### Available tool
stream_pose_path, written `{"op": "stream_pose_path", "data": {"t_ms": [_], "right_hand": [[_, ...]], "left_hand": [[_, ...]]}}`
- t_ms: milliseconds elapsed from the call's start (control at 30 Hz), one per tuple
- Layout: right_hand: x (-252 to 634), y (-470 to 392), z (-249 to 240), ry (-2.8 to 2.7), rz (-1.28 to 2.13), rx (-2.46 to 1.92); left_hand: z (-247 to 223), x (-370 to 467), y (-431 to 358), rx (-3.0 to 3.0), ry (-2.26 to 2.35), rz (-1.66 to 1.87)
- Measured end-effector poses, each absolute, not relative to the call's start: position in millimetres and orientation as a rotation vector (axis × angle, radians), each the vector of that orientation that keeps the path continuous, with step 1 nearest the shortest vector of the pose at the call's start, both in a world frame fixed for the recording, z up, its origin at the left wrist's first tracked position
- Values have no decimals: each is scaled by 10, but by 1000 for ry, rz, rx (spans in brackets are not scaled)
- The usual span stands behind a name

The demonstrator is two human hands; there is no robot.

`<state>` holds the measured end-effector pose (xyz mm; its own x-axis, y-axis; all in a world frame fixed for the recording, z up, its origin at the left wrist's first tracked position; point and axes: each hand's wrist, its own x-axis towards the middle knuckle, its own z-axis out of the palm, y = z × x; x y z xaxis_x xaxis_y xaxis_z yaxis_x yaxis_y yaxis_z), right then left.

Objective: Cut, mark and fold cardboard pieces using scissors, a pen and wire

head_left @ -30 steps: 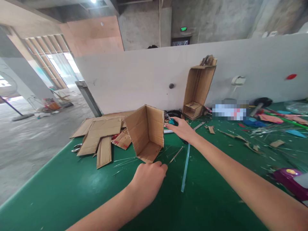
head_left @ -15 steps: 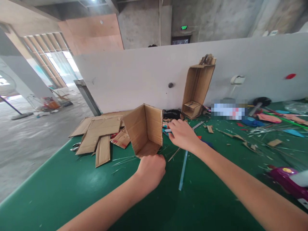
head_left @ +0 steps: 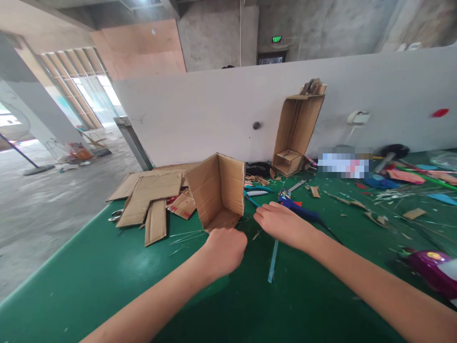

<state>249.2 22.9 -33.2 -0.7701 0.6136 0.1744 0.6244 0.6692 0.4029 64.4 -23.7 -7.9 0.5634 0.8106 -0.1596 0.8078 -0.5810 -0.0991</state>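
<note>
An open-fronted cardboard box (head_left: pixel 230 183), with two tall walls and a base, stands on the green table. My left hand (head_left: pixel 226 250) is closed at its lower front edge, gripping it; the fingertips are hidden. To the right of the box, my right hand (head_left: pixel 276 221) is closed with its fingers bent together, and what they hold, if anything, is hidden. A tool with teal handles (head_left: pixel 264 189) lies just beyond that hand. Behind it on the right is a blue glue gun (head_left: pixel 298 208). A blue strip (head_left: pixel 273 264) extends toward me from beneath my right hand.
Flat cardboard pieces (head_left: pixel 155 188) and scissors (head_left: pixel 114 216) lie at the left. A tall cardboard frame (head_left: pixel 298 131) stands by the white partition (head_left: pixel 214 109). Scraps, strips and a purple device (head_left: pixel 430 269) are at the right of the green table (head_left: pixel 117 290).
My right hand has moved down and toward me, away from the tool with teal handles, which now shows more fully. The glue gun is uncovered. My left hand remains at the box.
</note>
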Motion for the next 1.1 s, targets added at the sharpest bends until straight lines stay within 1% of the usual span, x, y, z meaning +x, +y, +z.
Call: {"op": "stream_pose_path", "data": {"t_ms": [200, 267, 433, 600, 733, 800, 867, 967, 1100], "right_hand": [[2631, 172, -200, -2895, -455, -1056], [2672, 118, -190, -2943, -426, -1027], [2689, 80, -249, -2970, -511, -993], [2600, 127, -257, -2978, -615, -955], [2519, 148, -250, -2975, -735, -937], [2495, 170, -246, -2984, -742, -941], [2479, 196, -236, -2994, -676, -993], [2459, 205, -227, -3016, -475, -1092], [2435, 97, -260, -2991, -243, -1110]], "left_hand": [[-168, 700, -253, -2766, -1394, 324], [-199, 719, -265, -2751, -1369, 295], [-188, 719, -304, -2701, -1306, 239], [-100, 710, -331, -2750, -1294, 268], [-125, 724, -305, -2738, -1289, 319], [-151, 727, -298, -2742, -1263, 323], [-165, 724, -322, -2770, -1238, 304], [-168, 700, -430, -2826, -1206, 315], [-224, 586, -642, -2859, -1074, 341]]}}
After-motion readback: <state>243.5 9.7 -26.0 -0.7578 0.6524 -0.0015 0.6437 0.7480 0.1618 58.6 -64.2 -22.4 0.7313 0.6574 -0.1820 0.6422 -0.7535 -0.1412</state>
